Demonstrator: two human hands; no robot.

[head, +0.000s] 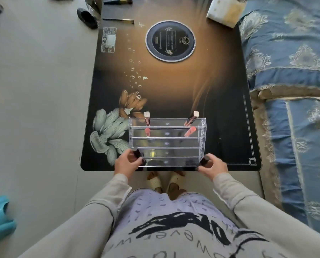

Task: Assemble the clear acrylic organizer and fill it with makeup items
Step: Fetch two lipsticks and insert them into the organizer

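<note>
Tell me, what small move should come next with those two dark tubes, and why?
Probably lower each tube into the front row's ends. The left hand holds one dark tube and the right hand another dark tube at the clear organizer's near corners; one pink gloss and another pink gloss already stand at the far row's ends.

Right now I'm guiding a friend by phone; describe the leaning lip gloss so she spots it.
On the dark floral table sits a clear tiered organizer. The lip gloss stands at its far row's right end. Unlike the upright left gloss, it leans.
</note>
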